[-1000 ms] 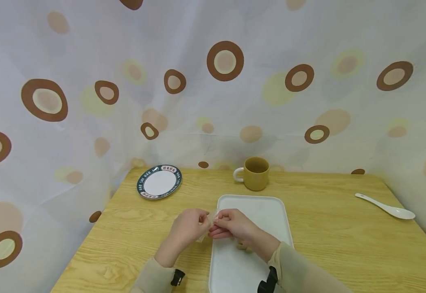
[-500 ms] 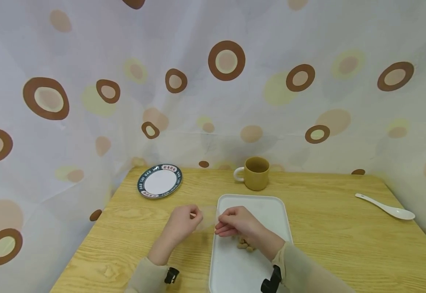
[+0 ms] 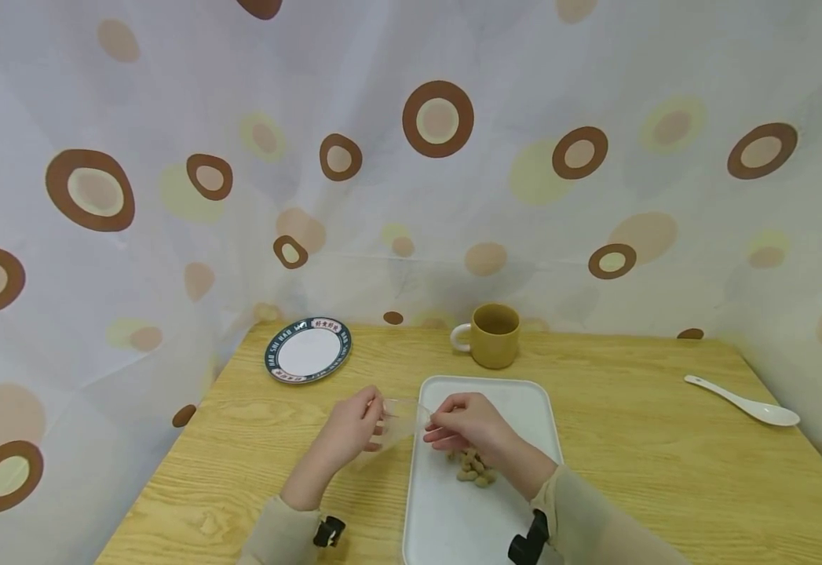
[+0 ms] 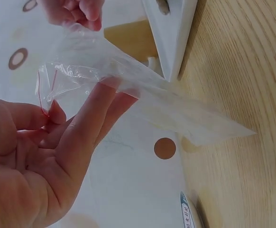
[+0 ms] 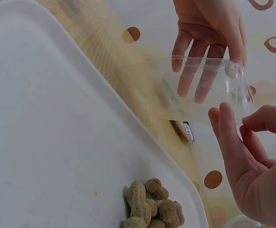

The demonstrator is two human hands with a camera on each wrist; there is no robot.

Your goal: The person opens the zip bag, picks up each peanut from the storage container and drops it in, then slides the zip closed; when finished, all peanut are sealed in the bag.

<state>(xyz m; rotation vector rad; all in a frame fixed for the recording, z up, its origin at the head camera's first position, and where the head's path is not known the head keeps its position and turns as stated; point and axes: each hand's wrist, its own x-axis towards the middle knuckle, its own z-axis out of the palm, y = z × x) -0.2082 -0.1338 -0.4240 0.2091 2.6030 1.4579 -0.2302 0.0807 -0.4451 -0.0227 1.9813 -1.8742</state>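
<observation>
Between my two hands a clear plastic zip bag (image 3: 402, 422) hangs stretched open, with a red line along its mouth in the left wrist view. My left hand (image 3: 352, 425) pinches one edge of the mouth between thumb and index finger, its other fingers extended along the bag (image 4: 185, 111). The opposite edge is pinched by the thumb and index finger of my right hand (image 3: 473, 424), over the left side of the white tray (image 3: 446, 526). No contents show in the bag. Several unshelled peanuts (image 5: 169, 213) lie in a small heap on the tray, below my right hand.
Behind the tray stands a mustard mug (image 3: 497, 337) with a white handle. A dark-rimmed plate (image 3: 308, 351) lies at the back left. Far to the right is a white spoon (image 3: 767, 410). A patterned curtain (image 3: 484, 188) closes off the table's back and sides.
The bag, bunched between close fingers a second ago, is now spread wide. My left hand has shifted left and forward, the right slightly rightward, so more of the peanuts show.
</observation>
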